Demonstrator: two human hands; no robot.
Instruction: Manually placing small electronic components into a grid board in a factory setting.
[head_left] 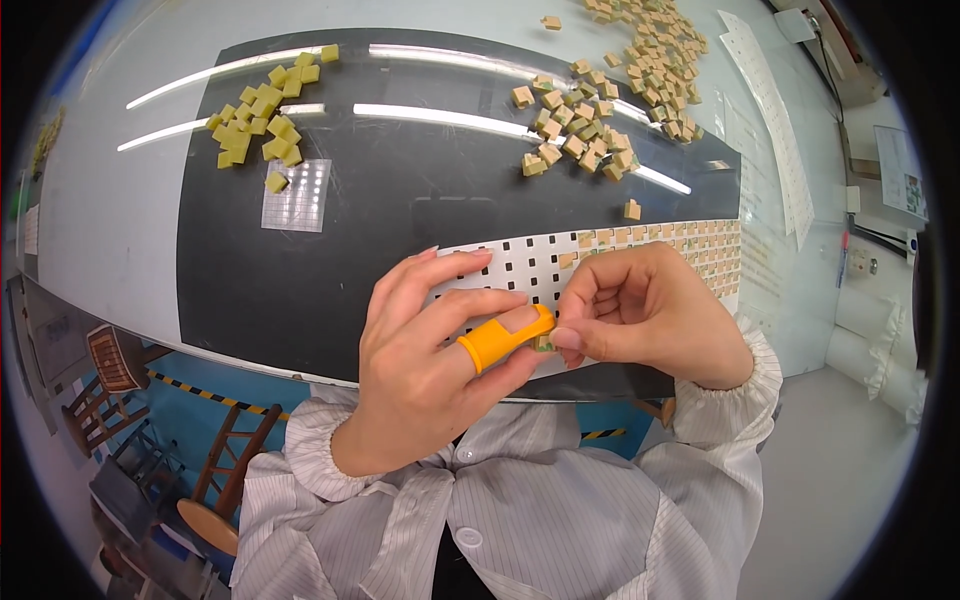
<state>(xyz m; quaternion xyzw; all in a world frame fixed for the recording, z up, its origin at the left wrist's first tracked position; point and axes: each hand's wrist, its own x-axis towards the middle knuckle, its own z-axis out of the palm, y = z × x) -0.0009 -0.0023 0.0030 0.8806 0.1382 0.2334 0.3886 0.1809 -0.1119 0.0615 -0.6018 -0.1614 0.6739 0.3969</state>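
My left hand (425,350) wears an orange finger sleeve (500,337) on its index finger. Its thumb and sleeved fingertip pinch a small tan-and-green block (544,342) above the near part of a white perforated sheet (515,250); the other fingers reach over the sheet. Closed in a pinch, my right hand (650,310) meets the left fingertips beside the block. What lies between the right thumb and index finger is hidden. Rows of tan pieces (690,245) cover the sheet's right part, while dark square openings show on its left.
A black mat (300,270) lies under the sheet. Yellow-green blocks (265,105) are heaped at the far left near a clear gridded sheet (297,195). Tan blocks (575,120) are scattered at the far right, by a larger pile (665,65). Wooden stools (215,520) stand below the table's left edge.
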